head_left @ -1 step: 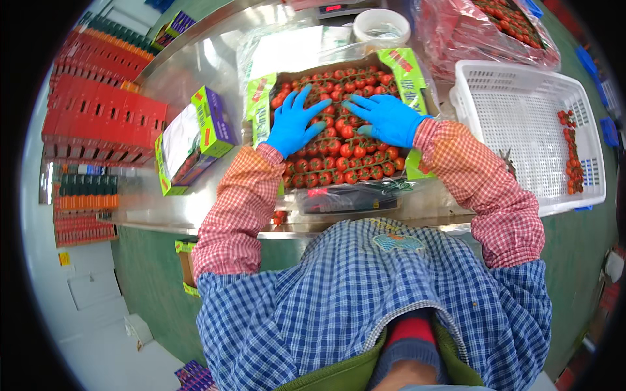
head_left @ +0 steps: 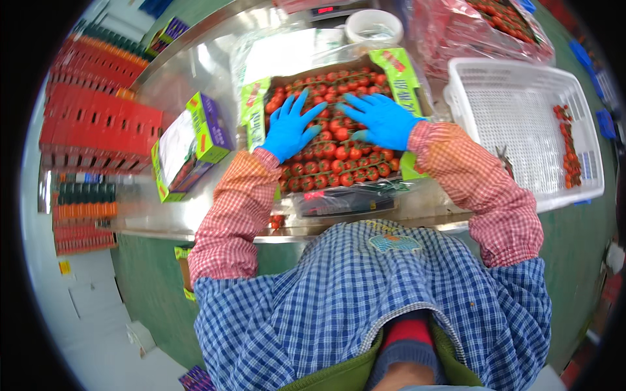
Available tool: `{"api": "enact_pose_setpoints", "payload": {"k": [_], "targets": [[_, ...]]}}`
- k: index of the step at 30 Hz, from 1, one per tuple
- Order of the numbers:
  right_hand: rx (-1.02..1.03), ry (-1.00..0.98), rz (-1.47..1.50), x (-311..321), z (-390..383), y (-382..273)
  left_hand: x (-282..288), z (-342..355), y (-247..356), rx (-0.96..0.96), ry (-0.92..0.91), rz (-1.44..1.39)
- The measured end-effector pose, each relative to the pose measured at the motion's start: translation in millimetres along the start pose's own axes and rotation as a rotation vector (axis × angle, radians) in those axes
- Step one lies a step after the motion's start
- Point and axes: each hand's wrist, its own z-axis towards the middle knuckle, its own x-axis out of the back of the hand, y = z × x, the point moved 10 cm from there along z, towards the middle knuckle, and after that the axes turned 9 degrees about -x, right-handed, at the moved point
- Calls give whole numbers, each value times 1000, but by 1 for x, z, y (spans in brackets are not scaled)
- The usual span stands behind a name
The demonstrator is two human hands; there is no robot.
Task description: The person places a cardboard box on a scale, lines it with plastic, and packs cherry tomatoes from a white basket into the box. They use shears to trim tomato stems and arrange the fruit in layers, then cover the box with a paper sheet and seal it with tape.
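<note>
An open carton point(head_left: 254, 104) with green flaps is filled with rows of cherry tomatoes on the vine point(head_left: 336, 171). Both of my hands wear blue gloves and lie on top of the fruit. My left hand point(head_left: 288, 127) rests over the left part, fingers spread. On the right part lies my right hand point(head_left: 383, 121), its fingers stretched inward. Neither hand grips anything. Under the carton's near side, a dark scale point(head_left: 345, 204) with a red display shows in part, with clear film above it.
A white plastic crate point(head_left: 521, 78) at right holds a strand of tomatoes point(head_left: 570, 153) and snips point(head_left: 504, 158). A filled green-purple carton point(head_left: 212, 130) stands left. Behind are a white tub point(head_left: 373, 27) and a bagged tomato box point(head_left: 456, 39). Loose tomatoes point(head_left: 277, 221) lie by the table's front edge.
The view has shifted slightly, so the table's things sit a little further left in the picture. Both hands stay spread on the tomatoes.
</note>
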Motion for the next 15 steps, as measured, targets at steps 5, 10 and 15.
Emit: {"api": "enact_pose_setpoints", "payload": {"k": [5,10,15], "targets": [[7,186,179,25,6,10,13,9,-20,-48,6,-324],[-26,457,400,60,-56,152,47,15,-82,209,221,-577],[-1140,91,-39,17,-186,431,16,131,-138,16,195,-751]]}}
